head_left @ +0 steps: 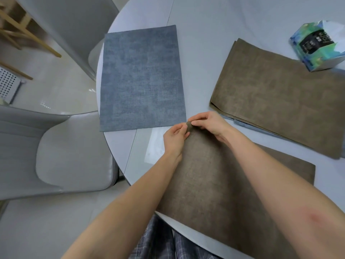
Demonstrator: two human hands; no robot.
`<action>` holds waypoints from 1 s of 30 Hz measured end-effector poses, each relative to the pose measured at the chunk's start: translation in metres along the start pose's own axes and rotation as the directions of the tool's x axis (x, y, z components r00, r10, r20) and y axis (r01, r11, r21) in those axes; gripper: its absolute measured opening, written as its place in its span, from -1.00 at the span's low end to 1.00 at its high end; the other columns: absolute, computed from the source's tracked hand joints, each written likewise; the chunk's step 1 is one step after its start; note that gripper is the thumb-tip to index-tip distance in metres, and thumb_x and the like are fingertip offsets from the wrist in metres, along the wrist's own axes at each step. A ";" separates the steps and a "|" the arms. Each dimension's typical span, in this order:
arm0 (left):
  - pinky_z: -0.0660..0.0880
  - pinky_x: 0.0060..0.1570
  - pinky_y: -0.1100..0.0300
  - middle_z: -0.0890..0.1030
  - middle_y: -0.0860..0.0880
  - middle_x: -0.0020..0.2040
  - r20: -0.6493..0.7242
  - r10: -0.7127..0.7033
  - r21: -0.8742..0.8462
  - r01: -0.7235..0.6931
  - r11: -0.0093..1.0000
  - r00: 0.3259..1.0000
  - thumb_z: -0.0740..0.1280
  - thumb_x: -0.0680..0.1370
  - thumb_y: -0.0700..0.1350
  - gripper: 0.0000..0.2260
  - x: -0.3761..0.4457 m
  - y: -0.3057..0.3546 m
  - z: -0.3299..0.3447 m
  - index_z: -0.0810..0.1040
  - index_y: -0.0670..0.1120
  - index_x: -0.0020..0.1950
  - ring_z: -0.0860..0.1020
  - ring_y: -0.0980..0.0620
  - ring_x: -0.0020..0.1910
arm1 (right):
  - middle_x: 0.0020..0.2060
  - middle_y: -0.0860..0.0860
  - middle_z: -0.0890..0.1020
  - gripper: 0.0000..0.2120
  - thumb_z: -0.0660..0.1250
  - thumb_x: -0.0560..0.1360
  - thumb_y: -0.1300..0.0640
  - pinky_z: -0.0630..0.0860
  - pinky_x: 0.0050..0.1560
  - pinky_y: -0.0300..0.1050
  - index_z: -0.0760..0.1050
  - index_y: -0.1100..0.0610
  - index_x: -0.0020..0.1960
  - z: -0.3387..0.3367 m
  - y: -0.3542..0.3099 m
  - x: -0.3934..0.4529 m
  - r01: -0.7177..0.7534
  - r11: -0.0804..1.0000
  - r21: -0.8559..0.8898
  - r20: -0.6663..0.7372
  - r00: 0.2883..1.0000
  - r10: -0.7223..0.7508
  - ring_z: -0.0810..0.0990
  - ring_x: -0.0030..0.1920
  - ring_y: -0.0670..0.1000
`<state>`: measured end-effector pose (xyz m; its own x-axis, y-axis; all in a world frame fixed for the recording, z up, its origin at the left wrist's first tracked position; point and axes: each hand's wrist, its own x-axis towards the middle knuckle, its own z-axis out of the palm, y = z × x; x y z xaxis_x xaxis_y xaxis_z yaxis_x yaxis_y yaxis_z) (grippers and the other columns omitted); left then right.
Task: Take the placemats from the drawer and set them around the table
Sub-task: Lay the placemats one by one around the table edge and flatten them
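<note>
Matt woven placemats, glossy table

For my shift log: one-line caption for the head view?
Both hands pinch a brown mat's corner, blue mat laid, stack waiting.

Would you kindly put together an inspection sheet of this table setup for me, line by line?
Surface: round white table, glossy, with a seam line across it.
Job's things: blue-grey placemat lies flat at the table's left edge; brown placemat lies in front of the person; brown stack lies to the right, a pale blue edge showing beneath it.
Clutter: tissue pack beside the stack.
Grippers: left hand and right hand both pinch the near brown placemat's far corner.
Cables: nothing seen.
Surroundings: grey chair at left, second chair behind it, pale tiled floor.
</note>
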<state>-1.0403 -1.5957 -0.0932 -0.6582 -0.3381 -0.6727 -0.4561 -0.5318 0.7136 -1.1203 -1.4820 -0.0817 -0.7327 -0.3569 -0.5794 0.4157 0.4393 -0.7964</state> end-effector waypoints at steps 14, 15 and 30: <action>0.57 -0.07 0.33 0.63 -0.03 -0.13 -0.057 0.022 0.004 -0.022 1.000 0.998 0.34 0.55 -0.29 -0.92 0.002 0.003 0.003 0.62 -0.19 -0.02 0.61 0.11 -0.11 | -0.31 -0.05 0.59 -0.89 0.37 0.47 0.27 0.38 -0.26 -0.35 0.63 0.15 -0.03 0.003 -0.005 0.006 0.030 0.991 -0.128 -0.026 0.999 -0.034 0.48 -0.31 -0.13; 0.58 -0.05 0.30 0.63 -0.03 -0.14 -0.061 0.064 0.070 -0.060 0.996 0.996 0.34 0.54 -0.29 -0.91 0.002 0.005 0.002 0.63 -0.19 -0.02 0.62 0.10 -0.13 | -0.31 -0.04 0.59 -0.89 0.38 0.47 0.27 0.40 -0.25 -0.33 0.63 0.15 -0.02 0.004 -0.006 0.006 0.038 0.993 -0.112 -0.029 0.999 -0.042 0.49 -0.28 -0.09; -0.14 0.53 0.04 0.08 -0.13 0.57 0.713 0.064 0.642 -0.614 -0.459 0.698 0.13 0.64 0.07 -0.41 0.013 0.014 -0.025 0.06 -0.18 0.56 0.04 -0.06 0.56 | 0.53 -0.07 -0.18 -0.33 -0.31 0.49 -0.21 -0.27 0.50 -0.12 -0.18 0.02 0.56 0.010 0.067 -0.039 0.198 0.387 -0.900 0.074 0.948 -0.311 -0.24 0.51 -0.10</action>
<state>-1.0401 -1.6272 -0.0967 -0.9157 0.2836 -0.2848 0.2288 0.9504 0.2107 -1.0583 -1.4471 -0.1140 -0.7834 -0.5362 -0.3143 -0.4692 0.8418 -0.2668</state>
